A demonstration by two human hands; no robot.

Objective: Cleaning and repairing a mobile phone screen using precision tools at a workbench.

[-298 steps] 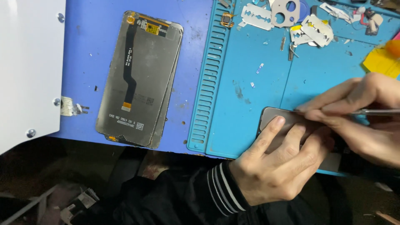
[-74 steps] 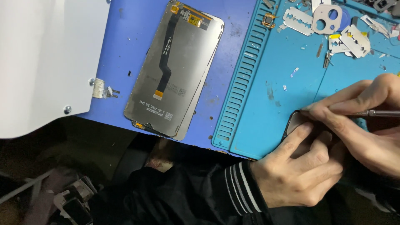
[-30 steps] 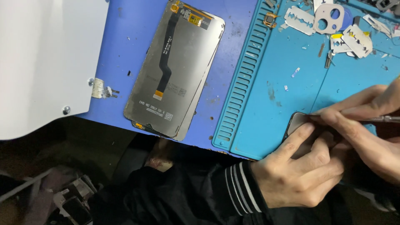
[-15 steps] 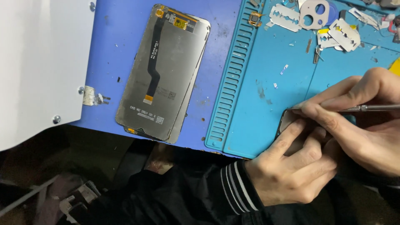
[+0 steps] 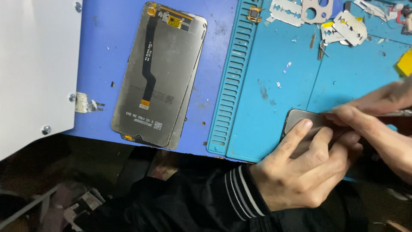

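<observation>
From the head view, one grey phone (image 5: 300, 118) lies at the near edge of the teal mat (image 5: 274, 64), pinned flat under the left hand (image 5: 302, 172). The right hand (image 5: 377, 116) pinches one thin metal tool (image 5: 399, 113) against it. One screen panel (image 5: 159, 77) lies on the blue counter (image 5: 103, 51); three razor blades (image 5: 285, 7) lie beyond.

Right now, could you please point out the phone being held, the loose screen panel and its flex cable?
Phone (image 5: 300, 120): head view, bare top-left corner.
Screen panel (image 5: 171, 81): head view, grey back.
Flex cable (image 5: 149, 64): head view, dark strip's middle.
</observation>
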